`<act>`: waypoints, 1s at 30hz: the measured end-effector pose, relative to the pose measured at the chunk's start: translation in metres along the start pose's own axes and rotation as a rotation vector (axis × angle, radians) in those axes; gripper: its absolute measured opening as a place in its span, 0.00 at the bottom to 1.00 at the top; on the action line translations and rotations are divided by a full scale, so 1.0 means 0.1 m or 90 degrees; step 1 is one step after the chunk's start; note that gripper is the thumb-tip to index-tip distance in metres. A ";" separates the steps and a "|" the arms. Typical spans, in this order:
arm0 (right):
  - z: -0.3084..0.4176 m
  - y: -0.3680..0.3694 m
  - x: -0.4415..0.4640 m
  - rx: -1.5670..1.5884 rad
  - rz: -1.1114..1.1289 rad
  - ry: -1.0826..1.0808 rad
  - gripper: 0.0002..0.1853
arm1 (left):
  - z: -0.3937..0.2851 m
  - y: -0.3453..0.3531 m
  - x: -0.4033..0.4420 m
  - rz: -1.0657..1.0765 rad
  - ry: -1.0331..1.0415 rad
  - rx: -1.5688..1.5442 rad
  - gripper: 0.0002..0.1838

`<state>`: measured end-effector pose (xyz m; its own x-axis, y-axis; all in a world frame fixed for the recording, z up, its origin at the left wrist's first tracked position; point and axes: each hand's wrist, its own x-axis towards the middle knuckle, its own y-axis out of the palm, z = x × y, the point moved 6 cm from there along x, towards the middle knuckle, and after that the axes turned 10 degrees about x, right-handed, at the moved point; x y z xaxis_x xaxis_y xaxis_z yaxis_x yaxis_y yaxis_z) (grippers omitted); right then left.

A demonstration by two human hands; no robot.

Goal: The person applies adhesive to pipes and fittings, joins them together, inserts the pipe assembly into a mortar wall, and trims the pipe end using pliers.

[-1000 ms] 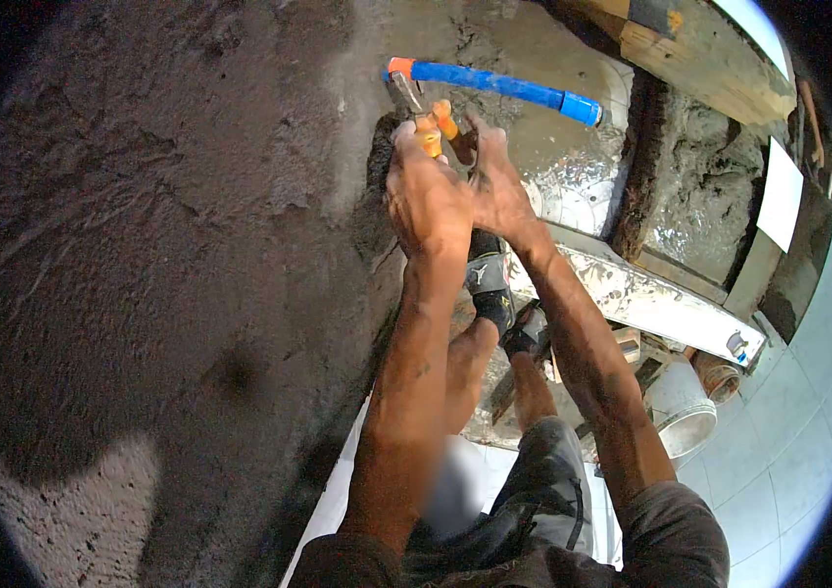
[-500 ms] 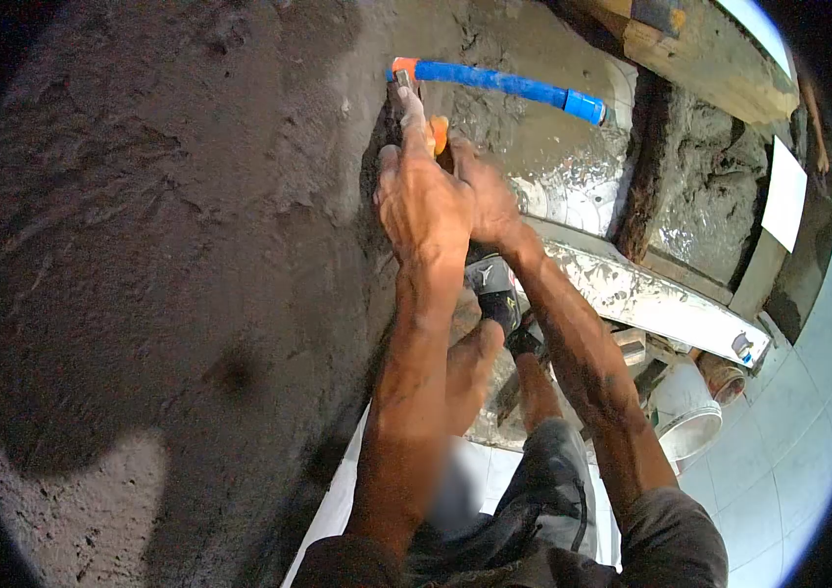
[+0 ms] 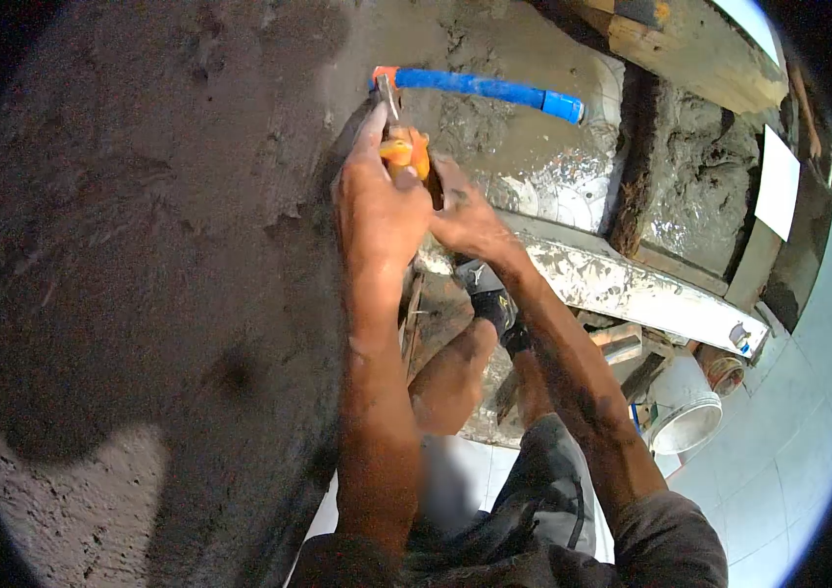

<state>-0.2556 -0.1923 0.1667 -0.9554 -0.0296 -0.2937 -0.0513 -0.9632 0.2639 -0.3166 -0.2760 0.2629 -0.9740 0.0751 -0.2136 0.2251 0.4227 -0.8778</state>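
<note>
My left hand [image 3: 382,201] is wrapped around an orange-handled tool [image 3: 402,153]. The tool's metal end [image 3: 389,98] points up at the orange end piece [image 3: 385,73] of a blue pipe [image 3: 475,84] and appears to touch it. Close against the left hand, my right hand [image 3: 467,214] has its fingers curled at the tool's lower right side, partly hidden. The pipe lies across wet grey mortar [image 3: 494,127], with its wider blue end [image 3: 563,106] to the right.
A dark rough wall surface [image 3: 142,245] fills the left side. Below the mortar runs a splattered white board [image 3: 632,294]. Wooden beams [image 3: 690,54] cross the upper right. A white bucket [image 3: 685,421] stands on pale floor tiles [image 3: 759,470], near my legs and feet.
Both hands and the tool have shifted slightly left and down. The left index finger, stretched along the metal end half a second ago, now lies left of it. The orange handle shows more.
</note>
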 end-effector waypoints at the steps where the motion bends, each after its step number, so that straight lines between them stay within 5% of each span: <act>1: -0.03 -0.02 0.03 -0.046 0.013 -0.016 0.49 | 0.04 0.03 -0.01 -0.007 -0.010 0.005 0.31; 10: 0.03 0.18 0.24 -0.111 0.033 -0.006 0.50 | -0.01 -0.07 0.10 -0.001 -0.037 -0.006 0.26; 19: 0.13 0.21 0.25 0.042 -0.038 0.036 0.42 | -0.10 -0.12 0.08 -0.002 -0.028 0.075 0.25; 23: 0.05 0.31 0.32 -0.060 0.004 -0.138 0.41 | -0.10 -0.12 0.08 -0.006 -0.013 0.099 0.22; 30: -0.18 0.45 0.34 0.033 -0.014 -0.061 0.42 | -0.25 -0.29 0.12 -0.006 -0.026 0.142 0.18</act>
<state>-0.2849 -0.2420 0.1520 -0.9772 0.0189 -0.2115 -0.0847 -0.9480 0.3068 -0.3354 -0.2649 0.2961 -0.9755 0.0329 -0.2176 0.2196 0.2130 -0.9521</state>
